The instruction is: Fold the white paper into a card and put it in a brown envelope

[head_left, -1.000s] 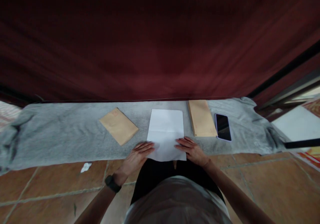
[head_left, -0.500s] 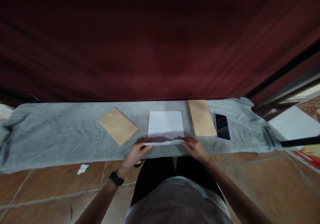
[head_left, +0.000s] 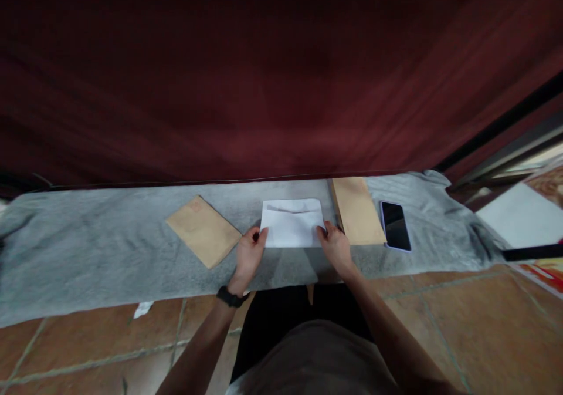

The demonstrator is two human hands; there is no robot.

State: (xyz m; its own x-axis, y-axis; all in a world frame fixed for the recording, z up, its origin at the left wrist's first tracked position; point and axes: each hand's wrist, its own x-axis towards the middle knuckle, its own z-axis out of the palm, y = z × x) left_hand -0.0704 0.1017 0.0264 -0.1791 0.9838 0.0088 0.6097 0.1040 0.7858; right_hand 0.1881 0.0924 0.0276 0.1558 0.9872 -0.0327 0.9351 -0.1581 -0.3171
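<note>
A white sheet of paper [head_left: 292, 228] lies folded over on itself on the grey cloth, its loose edge a little short of the far edge. My left hand [head_left: 250, 251] pinches its left side, thumb on top. On the right side, my right hand [head_left: 335, 246] grips the paper in the same way. A brown envelope [head_left: 204, 232] lies at a slant just left of my left hand. Close by my right hand is a stack of brown envelopes [head_left: 358, 212].
A phone [head_left: 395, 225] with a light purple case lies right of the stack. The grey cloth [head_left: 101, 242] covers a long narrow surface. A dark red curtain [head_left: 281, 90] hangs behind it. A white scrap [head_left: 143, 309] is on the tiled floor [head_left: 88, 342].
The near part of the sheet, held up in a curl before, now lies over the far part. Both hands have moved forward with it and now hold the sides.
</note>
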